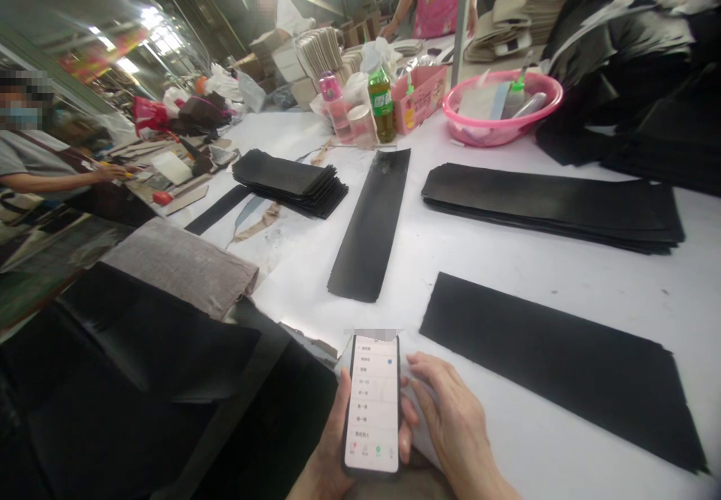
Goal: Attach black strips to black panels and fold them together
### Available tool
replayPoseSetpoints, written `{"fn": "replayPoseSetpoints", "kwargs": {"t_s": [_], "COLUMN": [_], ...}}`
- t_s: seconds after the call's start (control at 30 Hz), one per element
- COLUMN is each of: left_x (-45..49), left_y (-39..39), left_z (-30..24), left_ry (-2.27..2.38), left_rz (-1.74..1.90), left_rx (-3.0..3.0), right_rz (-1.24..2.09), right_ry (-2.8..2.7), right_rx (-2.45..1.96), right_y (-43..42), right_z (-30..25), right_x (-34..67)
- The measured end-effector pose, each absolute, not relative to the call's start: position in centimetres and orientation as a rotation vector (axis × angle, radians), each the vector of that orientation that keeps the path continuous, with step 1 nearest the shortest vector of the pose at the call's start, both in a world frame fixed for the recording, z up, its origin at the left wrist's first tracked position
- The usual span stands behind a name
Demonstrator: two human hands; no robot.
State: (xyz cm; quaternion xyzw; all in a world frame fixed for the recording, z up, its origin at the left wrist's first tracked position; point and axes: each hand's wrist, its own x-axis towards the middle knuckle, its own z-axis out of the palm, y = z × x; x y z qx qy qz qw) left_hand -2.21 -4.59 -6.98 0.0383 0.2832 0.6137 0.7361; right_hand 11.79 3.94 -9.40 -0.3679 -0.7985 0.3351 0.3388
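Note:
A smartphone (372, 410) with a lit white screen showing a list stands upright in my left hand (332, 440); the fingertips wrap round its right edge. My right hand (454, 417) is just to the right of the phone, fingers loosely bent and apart, nothing visible in it. Beyond the phone lies a single black strip (372, 222) on the white table (417, 275). A wider black sheet (557, 365) rests to the right of my right hand.
Farther back are two stacks of black pieces, one left (287, 173) and one right (546, 200). A pink basin (503, 140), a green-labelled bottle (381, 106) and a pink box (420, 98) stand behind. Grey cloth (180, 263) lies left. Co-workers stand at left and back.

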Motion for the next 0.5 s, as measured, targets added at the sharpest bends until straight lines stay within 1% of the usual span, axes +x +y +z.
{"fn": "replayPoseSetpoints", "kwargs": {"t_s": [0.5], "left_x": [-2.43], "left_y": [-4.67], "left_z": [-7.46], "left_ry": [0.654], "left_rz": [1.333], "left_rx": [0.091], "right_rz": [0.987], "right_ry": [-2.041], "right_rx": [-0.927], "right_y": [4.16], "right_z": [-8.94], "right_x": [11.80]}}
